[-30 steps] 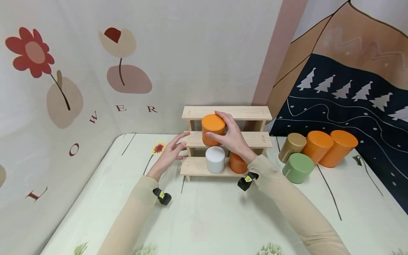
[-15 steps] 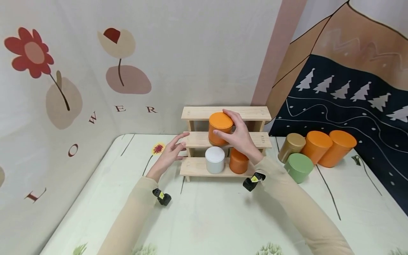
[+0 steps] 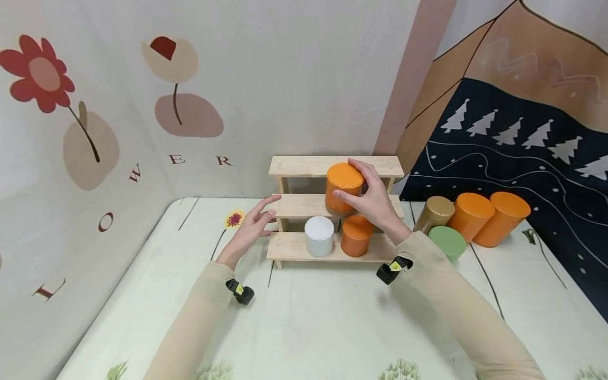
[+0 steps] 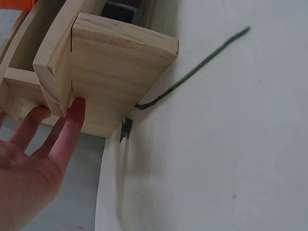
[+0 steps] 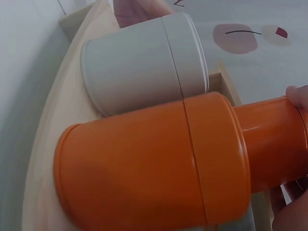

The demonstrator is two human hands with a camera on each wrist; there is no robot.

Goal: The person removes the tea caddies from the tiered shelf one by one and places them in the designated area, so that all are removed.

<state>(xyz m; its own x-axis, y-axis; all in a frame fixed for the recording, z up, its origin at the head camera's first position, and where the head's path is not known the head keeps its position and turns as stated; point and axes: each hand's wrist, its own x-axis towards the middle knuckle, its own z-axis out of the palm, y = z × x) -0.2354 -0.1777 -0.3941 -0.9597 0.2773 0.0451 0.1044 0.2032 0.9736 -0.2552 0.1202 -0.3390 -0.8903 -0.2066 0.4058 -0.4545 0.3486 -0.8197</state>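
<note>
- Left hand [image 3: 249,232]: fingers released and loosely extended, grasping nothing, their tips against the end of the three-tier pale wooden rack [image 3: 294,204], which stands on the pale, printed-cloth surface [image 3: 304,316]
- White cylindrical canister [image 3: 319,238]: upright on the rack's lowest tier, lid on, contents hidden
- Bright orange cylindrical canister [image 3: 337,184]: upright at the middle tier, lid on, contents hidden; cannot tell whether its base touches the board
- Darker orange cylindrical canister [image 3: 355,241]: on the lowest tier just beside the white one, closed, contents hidden
- Right hand [image 3: 377,200]: fingers and thumb grasping the bright orange canister from its right side
- Gold cylindrical canister [image 3: 436,210]: on the surface right of the rack, closed
- Squat green cylindrical canister [image 3: 447,241]: in front of the gold one, closed, partly behind the beige sleeve [image 3: 456,285]
- Two tall orange cylindrical canisters [image 3: 502,219]: side by side beyond the gold one, both closed, insides hidden
</note>
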